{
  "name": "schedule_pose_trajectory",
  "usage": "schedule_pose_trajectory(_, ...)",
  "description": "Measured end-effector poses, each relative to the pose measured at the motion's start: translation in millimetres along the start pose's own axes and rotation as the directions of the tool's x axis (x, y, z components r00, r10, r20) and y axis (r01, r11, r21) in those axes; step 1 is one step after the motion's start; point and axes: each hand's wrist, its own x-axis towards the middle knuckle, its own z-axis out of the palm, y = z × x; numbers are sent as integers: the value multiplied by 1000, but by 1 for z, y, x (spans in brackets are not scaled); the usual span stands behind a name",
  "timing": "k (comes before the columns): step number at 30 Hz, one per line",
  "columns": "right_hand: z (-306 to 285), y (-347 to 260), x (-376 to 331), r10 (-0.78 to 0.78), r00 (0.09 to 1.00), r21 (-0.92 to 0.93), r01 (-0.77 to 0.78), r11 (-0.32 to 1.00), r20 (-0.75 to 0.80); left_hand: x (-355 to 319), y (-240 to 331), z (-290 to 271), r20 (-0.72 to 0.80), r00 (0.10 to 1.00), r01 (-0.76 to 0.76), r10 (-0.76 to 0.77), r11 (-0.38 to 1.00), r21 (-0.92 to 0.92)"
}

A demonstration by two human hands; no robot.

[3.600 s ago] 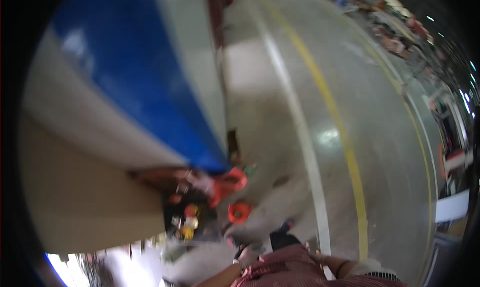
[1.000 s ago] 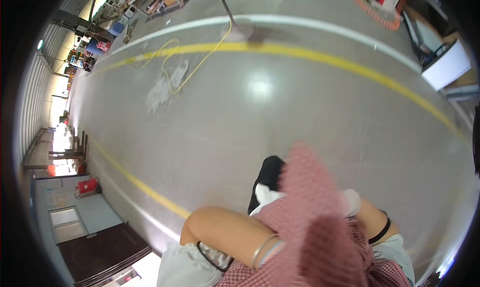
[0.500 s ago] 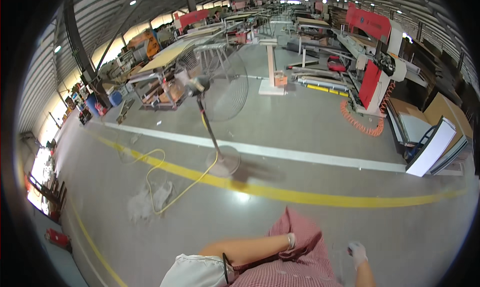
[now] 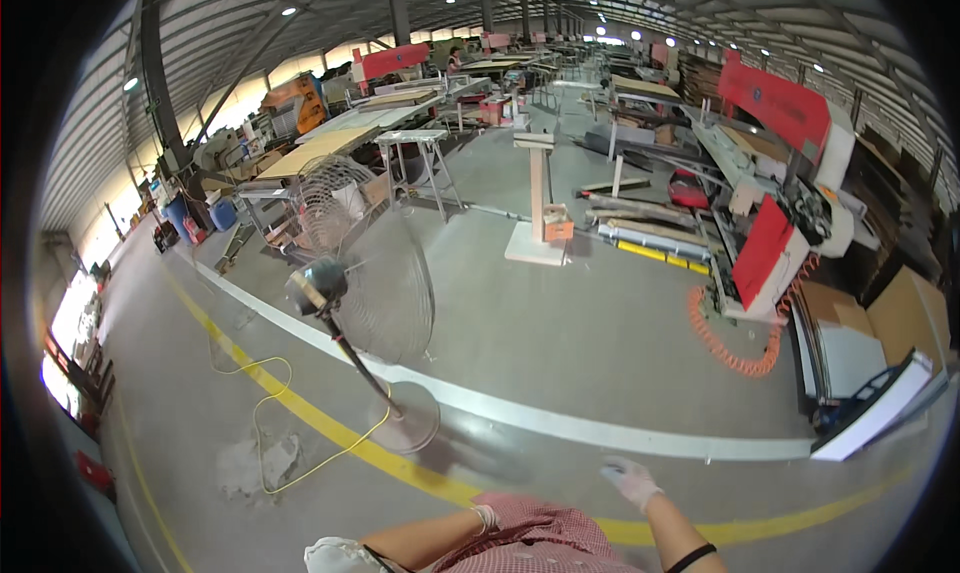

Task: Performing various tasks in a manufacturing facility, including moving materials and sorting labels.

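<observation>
My right hand [image 4: 632, 481], in a pale glove with greyish fingertips, reaches forward over the floor. Its fingers look stretched out and apart, slightly blurred, with nothing visible in them. My left hand [image 4: 487, 518] is at the front of a red-and-white checked apron [image 4: 545, 535]. Only its pale glove cuff and wrist show; the cloth hides the fingers. Ahead and to the left stands a pedestal fan [image 4: 325, 283] with a wire cage and round base. A yellow cable [image 4: 262, 428] trails from it across the floor.
A white line [image 4: 560, 428] and a yellow line [image 4: 290, 398] cross the floor. A wooden post stand [image 4: 538, 198] is ahead. On the right are a red-and-white machine [image 4: 765, 258], a coiled orange hose [image 4: 735, 358] and leaning panels [image 4: 875, 408]. Long worktables [image 4: 320, 153] stretch back on the left.
The view has moved forward and tilted up. My right hand has swung forward and further into view. The fan appears nearer and further left. My left hand stays at the apron.
</observation>
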Motion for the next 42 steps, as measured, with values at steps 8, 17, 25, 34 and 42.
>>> schedule_pose_trajectory(8, -62, -38, 250, -54, 889, -306, 213, 928, 455, 212, -140, -168, 192, 979, 105, -62, 970, -218)
schedule_pose_trajectory(17, -210, 13, 438, 304, 909, -355, -194, 914, 286, 404, -274, -408, 82, 952, 302, -295, 948, -103)
schedule_pose_trajectory(25, -244, -89, 796, 229, 813, -477, 66, 877, 534, 453, -415, -573, 18, 896, 428, -445, 849, -311)
schedule_pose_trajectory(34, -186, -296, 1195, -181, 723, -335, 508, 794, 667, 424, -599, -726, -91, 752, 470, -653, 628, -620)
schedule_pose_trajectory(42, -148, -372, 1356, 12, 611, -339, 423, 840, 792, 435, -777, -936, -146, 734, 456, -663, 641, -617)
